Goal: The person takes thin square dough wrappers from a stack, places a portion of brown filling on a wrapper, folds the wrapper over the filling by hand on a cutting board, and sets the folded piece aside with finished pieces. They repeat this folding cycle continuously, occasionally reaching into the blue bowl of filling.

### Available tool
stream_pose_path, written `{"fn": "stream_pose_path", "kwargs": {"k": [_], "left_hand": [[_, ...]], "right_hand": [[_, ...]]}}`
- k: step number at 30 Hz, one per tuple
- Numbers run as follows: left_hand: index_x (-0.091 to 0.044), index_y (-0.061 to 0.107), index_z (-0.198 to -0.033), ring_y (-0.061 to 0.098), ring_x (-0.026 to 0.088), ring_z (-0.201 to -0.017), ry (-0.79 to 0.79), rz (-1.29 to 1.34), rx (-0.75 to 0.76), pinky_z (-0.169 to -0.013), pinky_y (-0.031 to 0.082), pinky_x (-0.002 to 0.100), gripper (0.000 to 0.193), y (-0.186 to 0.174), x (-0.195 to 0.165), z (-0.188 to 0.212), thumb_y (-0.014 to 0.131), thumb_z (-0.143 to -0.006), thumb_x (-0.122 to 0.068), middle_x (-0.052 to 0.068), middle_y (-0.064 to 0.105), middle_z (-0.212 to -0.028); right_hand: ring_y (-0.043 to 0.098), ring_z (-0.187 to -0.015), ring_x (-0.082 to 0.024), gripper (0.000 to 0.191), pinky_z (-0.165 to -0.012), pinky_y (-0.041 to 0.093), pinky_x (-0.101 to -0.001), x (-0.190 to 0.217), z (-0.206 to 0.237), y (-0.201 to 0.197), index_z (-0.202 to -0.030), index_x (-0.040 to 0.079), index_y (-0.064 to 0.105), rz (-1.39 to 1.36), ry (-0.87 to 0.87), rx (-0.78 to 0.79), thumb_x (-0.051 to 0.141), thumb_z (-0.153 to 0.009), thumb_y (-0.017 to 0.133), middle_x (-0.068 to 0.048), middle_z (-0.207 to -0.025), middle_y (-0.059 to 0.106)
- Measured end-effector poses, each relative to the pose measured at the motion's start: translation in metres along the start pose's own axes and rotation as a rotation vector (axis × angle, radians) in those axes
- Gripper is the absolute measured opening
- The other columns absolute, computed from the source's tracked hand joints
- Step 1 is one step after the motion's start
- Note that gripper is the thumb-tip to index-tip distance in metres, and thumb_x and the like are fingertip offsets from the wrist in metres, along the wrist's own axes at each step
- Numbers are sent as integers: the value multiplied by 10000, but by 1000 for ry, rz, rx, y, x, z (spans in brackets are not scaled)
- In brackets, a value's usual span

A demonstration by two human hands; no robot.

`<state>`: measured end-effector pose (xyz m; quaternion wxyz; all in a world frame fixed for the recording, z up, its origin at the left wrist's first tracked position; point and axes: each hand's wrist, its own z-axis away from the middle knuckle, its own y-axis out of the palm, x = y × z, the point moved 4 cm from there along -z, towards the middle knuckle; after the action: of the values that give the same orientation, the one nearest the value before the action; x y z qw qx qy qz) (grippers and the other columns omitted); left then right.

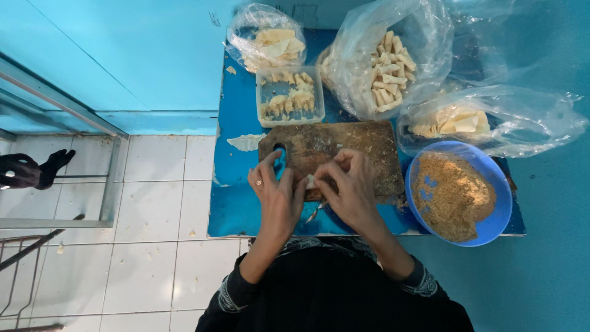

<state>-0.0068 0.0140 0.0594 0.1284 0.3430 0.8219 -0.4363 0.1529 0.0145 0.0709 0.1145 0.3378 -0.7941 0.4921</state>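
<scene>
**Two hands fold a small pale wrapper on a wooden board**

At the far left edge of the frame a dark foot [24, 170] stands on the white tiled floor [147, 246]. Toward the centre, the small blue table [230, 203] carries a worn brown wooden cutting board [344, 144]. The left hand [276, 197], with a ring on one finger, is curled at the lower edge of the board, and its fingertips pinch a small pale dough piece [311, 181]. The right hand [353, 190] is just beside it, fingers bent inward and touching the same piece, so both hands close on it together. Above the board, in the upper centre, sits a clear square plastic box [290, 95] with rolled pieces, and behind it a clear plastic bag of pale sheets [267, 40]. To the right lies a bigger clear bag of rolled pastries [387, 61]. At the lower right a round blue plastic bowl [491, 227] holds brown crumbs, with another clear bag of folded sheets [467, 120] above it.
</scene>
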Motion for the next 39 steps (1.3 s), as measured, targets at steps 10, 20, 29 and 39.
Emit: {"fn": "stream_pose_path", "kwargs": {"k": [10, 20, 29, 39], "left_hand": [[-106, 761, -950, 438, 386, -1305, 71, -16, 3, -1162, 210, 670, 91, 4, 3, 18, 781, -862, -96, 149, 472, -1514], [-37, 737, -949, 458, 380, -1253, 162, 18, -8, -1133, 312, 609, 104, -3, -5, 14, 770, -854, -61, 163, 555, -1402], [-26, 737, -952, 484, 388, -1220, 157, 72, -27, -1108, 329, 589, 125, -9, -6, 12, 781, -839, -55, 173, 571, -1335], [-40, 739, -964, 487, 392, -1220, 140, 50, -17, -1130, 303, 644, 128, -8, -5, 17, 784, -845, -59, 172, 564, -1291]], "right_hand": [[539, -999, -230, 102, -932, 358, -487, 4, 5, -2, -996, 232, 751, 113, -76, 5, 271, -902, 757, -51, -1121, 533], [504, -1086, -338, 436, -867, 410, -474, 1, -54, 13, -1390, 118, 643, 307, -143, 94, 149, -955, 665, -144, -1195, 510], [452, -1121, -340, 94, -872, 393, -495, -27, -112, 52, -889, 74, 765, 370, -141, 143, 66, -825, 696, -131, -1132, 489], [487, -1106, -349, 205, -915, 449, -464, -22, -115, 37, -917, 16, 662, 334, -176, 54, 100, -774, 783, -151, -1129, 473]]}}
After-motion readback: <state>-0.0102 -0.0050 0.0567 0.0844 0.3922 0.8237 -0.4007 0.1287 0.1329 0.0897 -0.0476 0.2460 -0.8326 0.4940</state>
